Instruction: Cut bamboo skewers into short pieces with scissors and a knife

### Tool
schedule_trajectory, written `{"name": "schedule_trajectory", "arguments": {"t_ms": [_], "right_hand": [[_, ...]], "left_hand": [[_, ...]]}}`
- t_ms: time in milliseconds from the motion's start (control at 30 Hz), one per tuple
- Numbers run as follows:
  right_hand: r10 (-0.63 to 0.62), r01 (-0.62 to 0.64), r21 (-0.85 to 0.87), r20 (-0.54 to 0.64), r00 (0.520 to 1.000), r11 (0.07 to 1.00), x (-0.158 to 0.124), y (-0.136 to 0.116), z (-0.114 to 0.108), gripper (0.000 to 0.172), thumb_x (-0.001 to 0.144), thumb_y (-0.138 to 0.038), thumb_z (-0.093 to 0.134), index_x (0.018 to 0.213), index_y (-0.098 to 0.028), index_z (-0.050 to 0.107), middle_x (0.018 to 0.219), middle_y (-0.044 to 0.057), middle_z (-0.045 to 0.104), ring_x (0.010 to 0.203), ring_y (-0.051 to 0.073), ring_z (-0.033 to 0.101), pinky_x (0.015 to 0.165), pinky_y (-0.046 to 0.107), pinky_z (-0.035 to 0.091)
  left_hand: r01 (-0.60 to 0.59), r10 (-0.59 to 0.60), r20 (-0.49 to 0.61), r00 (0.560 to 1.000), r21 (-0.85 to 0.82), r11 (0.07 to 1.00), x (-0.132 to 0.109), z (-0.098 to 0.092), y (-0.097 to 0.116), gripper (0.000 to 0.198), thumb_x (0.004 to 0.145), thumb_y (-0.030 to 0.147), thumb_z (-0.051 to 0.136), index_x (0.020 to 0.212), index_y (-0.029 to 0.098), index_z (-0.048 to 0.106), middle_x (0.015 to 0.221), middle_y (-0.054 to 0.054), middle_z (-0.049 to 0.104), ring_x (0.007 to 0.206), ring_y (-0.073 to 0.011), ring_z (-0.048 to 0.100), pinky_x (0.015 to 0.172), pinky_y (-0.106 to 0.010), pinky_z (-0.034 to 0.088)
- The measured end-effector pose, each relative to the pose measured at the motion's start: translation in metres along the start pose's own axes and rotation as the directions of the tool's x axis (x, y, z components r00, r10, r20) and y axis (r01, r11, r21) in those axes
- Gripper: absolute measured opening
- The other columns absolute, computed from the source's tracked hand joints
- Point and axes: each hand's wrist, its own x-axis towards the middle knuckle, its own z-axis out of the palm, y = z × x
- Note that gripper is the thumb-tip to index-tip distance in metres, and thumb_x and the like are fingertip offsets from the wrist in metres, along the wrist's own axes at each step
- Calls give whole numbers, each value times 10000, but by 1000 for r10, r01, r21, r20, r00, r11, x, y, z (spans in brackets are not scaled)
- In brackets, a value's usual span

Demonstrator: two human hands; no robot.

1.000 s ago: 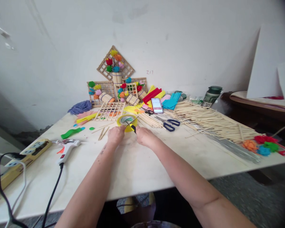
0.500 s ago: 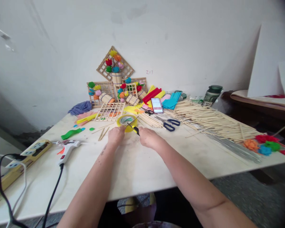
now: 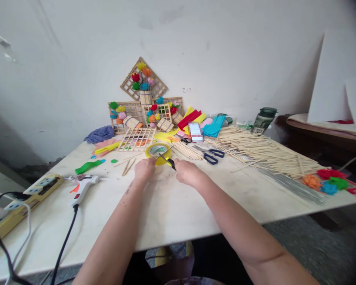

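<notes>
My right hand (image 3: 187, 171) is closed around a yellow and black utility knife (image 3: 170, 161). Its blade points up and left, crossing a thin wooden stick (image 3: 167, 150). The lower end of that stick runs into my left hand (image 3: 145, 169), whose fingers are pinched together. Just behind both hands lies a roll of yellow tape (image 3: 150, 151), partly covered by the stick and knife. Left of my left hand are short cut sticks (image 3: 128, 167) on the white table (image 3: 178, 209).
At left are a hot glue gun (image 3: 84, 188) and a power strip (image 3: 32, 202) with cables. Dark-handled scissors (image 3: 211, 155), a pile of sticks (image 3: 264, 150) and a bottle (image 3: 264, 120) stand to the right. Bamboo lattices (image 3: 136, 139) with felt flowers are at the back.
My right hand and the knife have shifted very slightly to the right. The left hand keeps its place, and the view has moved a touch.
</notes>
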Motion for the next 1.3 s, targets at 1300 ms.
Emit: {"name": "schedule_trajectory", "arguments": {"t_ms": [1300], "right_hand": [[10,-10,28,-2,1000,1000,9,0,1,392,713,-146,524,1101,-139,469,1003,146,608,968,258,563,749,316,430]], "left_hand": [[10,-11,-12,1000,-86,996,0,0,1,418,835,427,241,936,262,611,897,-68,644,849,-206,586,672,-288,421]]}}
